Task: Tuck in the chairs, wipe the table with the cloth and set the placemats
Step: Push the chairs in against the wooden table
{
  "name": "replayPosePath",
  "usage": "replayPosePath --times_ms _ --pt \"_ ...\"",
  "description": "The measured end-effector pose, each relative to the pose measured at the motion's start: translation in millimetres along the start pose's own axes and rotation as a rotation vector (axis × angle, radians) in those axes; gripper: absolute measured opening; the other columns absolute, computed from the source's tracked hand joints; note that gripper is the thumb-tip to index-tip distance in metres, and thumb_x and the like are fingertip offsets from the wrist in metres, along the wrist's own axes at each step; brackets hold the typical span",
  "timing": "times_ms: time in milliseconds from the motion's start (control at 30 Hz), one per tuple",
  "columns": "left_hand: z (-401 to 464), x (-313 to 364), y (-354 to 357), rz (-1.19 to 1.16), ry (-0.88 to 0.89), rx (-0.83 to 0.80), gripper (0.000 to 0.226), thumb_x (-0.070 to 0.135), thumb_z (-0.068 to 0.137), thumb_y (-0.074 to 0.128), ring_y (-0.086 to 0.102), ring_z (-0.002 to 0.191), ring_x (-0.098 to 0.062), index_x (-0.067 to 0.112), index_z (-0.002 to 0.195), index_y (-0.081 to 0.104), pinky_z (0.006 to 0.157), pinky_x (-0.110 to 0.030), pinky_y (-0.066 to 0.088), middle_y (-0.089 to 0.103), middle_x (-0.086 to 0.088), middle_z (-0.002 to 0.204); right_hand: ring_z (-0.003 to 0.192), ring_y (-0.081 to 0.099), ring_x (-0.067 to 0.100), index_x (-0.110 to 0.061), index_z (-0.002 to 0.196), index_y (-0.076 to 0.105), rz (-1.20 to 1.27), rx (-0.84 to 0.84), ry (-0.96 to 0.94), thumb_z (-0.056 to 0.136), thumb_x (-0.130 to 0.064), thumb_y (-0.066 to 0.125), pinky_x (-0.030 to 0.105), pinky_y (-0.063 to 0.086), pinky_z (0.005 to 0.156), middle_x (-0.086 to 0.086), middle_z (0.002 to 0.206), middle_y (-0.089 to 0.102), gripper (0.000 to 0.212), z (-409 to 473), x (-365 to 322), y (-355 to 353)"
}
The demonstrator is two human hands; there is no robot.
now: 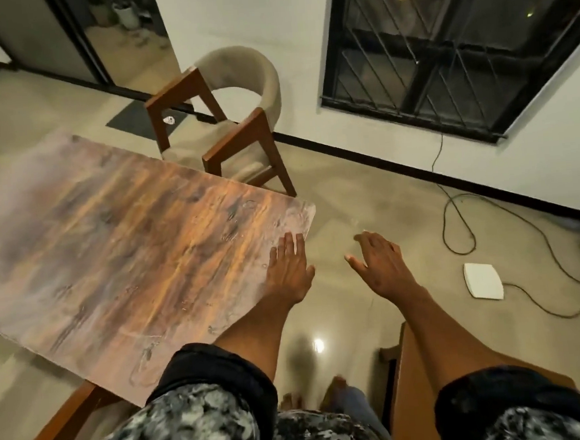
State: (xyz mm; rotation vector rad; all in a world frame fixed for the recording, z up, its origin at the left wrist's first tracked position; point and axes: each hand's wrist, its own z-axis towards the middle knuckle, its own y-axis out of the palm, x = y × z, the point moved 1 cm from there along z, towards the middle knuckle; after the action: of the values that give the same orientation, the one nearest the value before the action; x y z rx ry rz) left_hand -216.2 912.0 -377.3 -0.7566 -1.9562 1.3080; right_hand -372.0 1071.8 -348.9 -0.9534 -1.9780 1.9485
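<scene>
Both hands, left hand [290,271] and right hand [381,265], spread and holding nothing; the beige wood-armed chair [237,120] at twelve o'clock stands untucked; the brown streaked bench [111,232] bears no placemats.

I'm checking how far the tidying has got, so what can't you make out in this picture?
- Chair on the right, head view: mostly hidden by the right arm and cut by the bottom edge.
- Feet: blurred.
- Table: left end cut off.
- Cloth and placemats: not in view.
- Small white thing behind the far chair: too small to tell.
</scene>
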Motion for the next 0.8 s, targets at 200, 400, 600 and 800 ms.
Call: replayPosePath --times_ms 200,400,600,800 --pt "81 7 -9 -0.033 -0.138 -0.01 0.08 0.048 0.114 0.034 -0.005 0.166 -0.034 0.01 0.171 -0.006 0.133 -0.049 0.001 -0.008 -0.019 0.178 0.156 0.034 0.027 -0.013 0.151 0.048 0.001 -0.06 -0.145 0.109 -0.05 0.046 0.047 0.028 0.121 0.01 0.16 0.048 0.056 112 43 -6" --pt "147 15 -50 -0.036 -0.267 0.073 0.077 0.05 0.114 0.028 -0.007 0.167 -0.032 0.009 0.17 -0.006 0.135 -0.049 0.0 -0.009 -0.016 0.179 0.154 0.036 0.026 -0.013 0.152 0.047 -0.011 -0.078 -0.255 0.109 -0.05 0.046 0.047 0.029 0.121 0.01 0.159 0.048 0.057 208 77 -40" --pt "201 23 -61 -0.039 -0.342 0.054 0.079 0.053 0.114 0.025 -0.008 0.166 -0.033 0.009 0.17 -0.008 0.135 -0.051 0.003 -0.012 -0.016 0.178 0.157 0.032 0.026 -0.013 0.154 0.044 0.011 -0.094 -0.319 0.11 -0.051 0.044 0.046 0.026 0.124 0.01 0.163 0.045 0.058 280 89 -59" --pt "277 25 -73 -0.089 -0.377 0.077 0.08 0.05 0.114 0.031 -0.009 0.166 -0.032 0.01 0.17 -0.009 0.135 -0.049 0.002 -0.014 -0.017 0.178 0.158 0.03 0.024 -0.015 0.156 0.042 -0.004 -0.146 -0.35 0.11 -0.052 0.04 0.044 0.024 0.124 0.008 0.164 0.042 0.059 351 113 -63"
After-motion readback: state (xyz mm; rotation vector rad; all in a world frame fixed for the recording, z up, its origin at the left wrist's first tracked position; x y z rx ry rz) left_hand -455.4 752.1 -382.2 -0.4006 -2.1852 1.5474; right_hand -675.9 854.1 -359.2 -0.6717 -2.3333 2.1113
